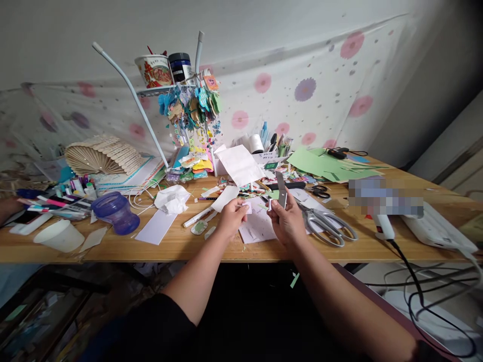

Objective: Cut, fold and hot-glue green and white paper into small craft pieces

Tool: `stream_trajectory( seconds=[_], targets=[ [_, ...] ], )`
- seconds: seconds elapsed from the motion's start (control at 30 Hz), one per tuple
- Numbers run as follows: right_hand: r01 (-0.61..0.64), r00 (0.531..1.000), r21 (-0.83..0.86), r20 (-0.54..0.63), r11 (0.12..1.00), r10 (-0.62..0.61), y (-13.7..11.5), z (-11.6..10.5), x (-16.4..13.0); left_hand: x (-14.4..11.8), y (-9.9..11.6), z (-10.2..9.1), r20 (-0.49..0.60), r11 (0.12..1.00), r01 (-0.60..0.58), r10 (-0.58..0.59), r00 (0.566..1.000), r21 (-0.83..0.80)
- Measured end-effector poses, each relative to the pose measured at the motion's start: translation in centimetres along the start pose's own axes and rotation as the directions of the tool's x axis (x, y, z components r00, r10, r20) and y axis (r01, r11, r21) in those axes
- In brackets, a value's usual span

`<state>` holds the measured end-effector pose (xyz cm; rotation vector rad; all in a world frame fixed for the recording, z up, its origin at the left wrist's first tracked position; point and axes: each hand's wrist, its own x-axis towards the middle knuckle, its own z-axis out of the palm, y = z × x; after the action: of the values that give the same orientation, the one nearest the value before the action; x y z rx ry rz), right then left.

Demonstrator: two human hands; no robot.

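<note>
My left hand (233, 219) is closed in a pinch on a small piece of pale paper (246, 207). A short gap to the right, my right hand (287, 219) is closed around a flat grey metal blade (281, 188) that points upward. A small white piece (269, 204) shows at the right thumb tip; its kind is too small to tell. Below and between the hands lies a pale lilac sheet (256, 229) with dark specks. Large grey-handled scissors (328, 226) rest just right of my right hand.
A purple cup (116, 212), a white paper cup (59, 236) and crumpled tissue (171, 199) stand or lie at left. Green paper (320, 163) and small black scissors (319, 191) lie behind. A white corded tool (384, 226) and power strip (437, 226) sit at right.
</note>
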<state>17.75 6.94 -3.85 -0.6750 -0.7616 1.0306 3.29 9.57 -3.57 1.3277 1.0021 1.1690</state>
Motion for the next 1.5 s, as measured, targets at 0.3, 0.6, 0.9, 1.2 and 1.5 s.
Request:
stream_trajectory(
  seconds=[0.3, 0.6, 0.9, 1.2, 1.5],
  targets=[
    [-0.008, 1.000, -0.124, -0.020, 0.992, 0.006, 1.0, -0.5, -0.4, 1.0, 0.9, -0.1, 0.018, 0.794, -0.242, 0.280, 0.960, 0.558],
    [0.110, 0.993, -0.410, 0.082, 0.906, -0.083, 1.4, -0.6, -1.6, -2.3, -0.8, 3.4, -0.068, 0.996, -0.066, 0.062, 0.996, -0.067],
    [0.390, 0.920, -0.599, 0.292, 0.699, -0.263, 0.8, -0.4, -2.0, -3.6, -0.7, 1.8, -0.063, 0.983, -0.155, 0.149, 0.987, -0.103],
    [0.282, 0.949, -0.638, 0.294, 0.716, -0.112, 1.0, -0.4, -2.8, -4.2, -0.5, 0.8, 0.058, 0.989, -0.143, 0.144, 0.988, -0.030],
    [0.367, 0.895, -0.659, 0.442, 0.657, -0.057, 1.4, -0.7, -2.7, -4.7, -0.8, 0.0, 0.100, 0.994, -0.101, 0.097, 0.990, 0.035]
  ],
)
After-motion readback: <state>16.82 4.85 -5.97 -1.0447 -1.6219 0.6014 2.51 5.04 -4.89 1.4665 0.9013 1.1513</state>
